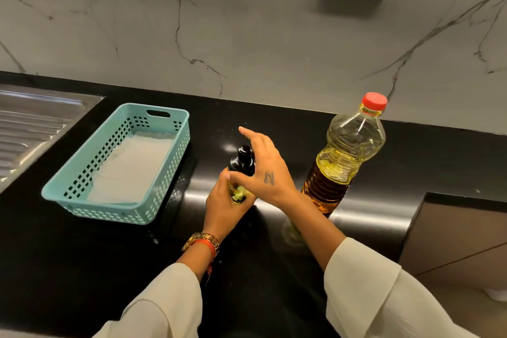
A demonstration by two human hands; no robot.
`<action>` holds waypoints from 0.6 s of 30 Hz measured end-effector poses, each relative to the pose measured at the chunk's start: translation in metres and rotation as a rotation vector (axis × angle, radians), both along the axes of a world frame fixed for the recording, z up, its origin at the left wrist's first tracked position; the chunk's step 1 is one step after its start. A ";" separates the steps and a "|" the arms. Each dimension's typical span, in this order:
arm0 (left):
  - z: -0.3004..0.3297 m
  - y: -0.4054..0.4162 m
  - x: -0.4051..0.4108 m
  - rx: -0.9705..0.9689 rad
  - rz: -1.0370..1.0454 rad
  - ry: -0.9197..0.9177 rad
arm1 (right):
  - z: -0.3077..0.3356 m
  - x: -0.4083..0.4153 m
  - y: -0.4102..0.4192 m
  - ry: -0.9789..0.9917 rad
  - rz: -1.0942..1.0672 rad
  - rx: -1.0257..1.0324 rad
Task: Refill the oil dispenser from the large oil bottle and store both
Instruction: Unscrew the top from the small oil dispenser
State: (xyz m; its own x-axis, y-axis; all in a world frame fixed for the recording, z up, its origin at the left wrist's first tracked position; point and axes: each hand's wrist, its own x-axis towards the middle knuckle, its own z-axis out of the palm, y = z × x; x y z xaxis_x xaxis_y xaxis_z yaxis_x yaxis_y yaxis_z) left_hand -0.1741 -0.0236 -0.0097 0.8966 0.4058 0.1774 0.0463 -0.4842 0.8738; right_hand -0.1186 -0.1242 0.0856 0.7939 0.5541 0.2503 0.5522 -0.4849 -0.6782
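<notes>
Gripping oil dispenser (241, 173) at counter centre | left hand (225, 208) wrapped round its base, right hand (263, 170) pinching its black top, forefinger straight | large oil bottle (348, 153) capped, 3 o'clock | basket (167, 173) 9 o'clock | risk: oily glass slipping, elbow toppling bottle

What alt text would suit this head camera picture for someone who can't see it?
A person's left hand holds a small oil dispenser upright on a black counter while the right hand grips its dark top. A red-capped oil bottle stands to the right; a teal basket sits to the left.
</notes>
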 end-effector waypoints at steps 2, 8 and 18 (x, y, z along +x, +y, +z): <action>0.002 -0.001 -0.001 0.011 0.006 0.006 | -0.005 -0.002 0.001 -0.083 -0.078 -0.031; 0.003 -0.001 -0.003 -0.067 -0.002 -0.014 | -0.005 0.002 -0.003 0.097 0.048 0.070; 0.007 -0.001 -0.002 -0.057 0.003 -0.006 | -0.010 0.000 -0.003 -0.030 -0.047 0.017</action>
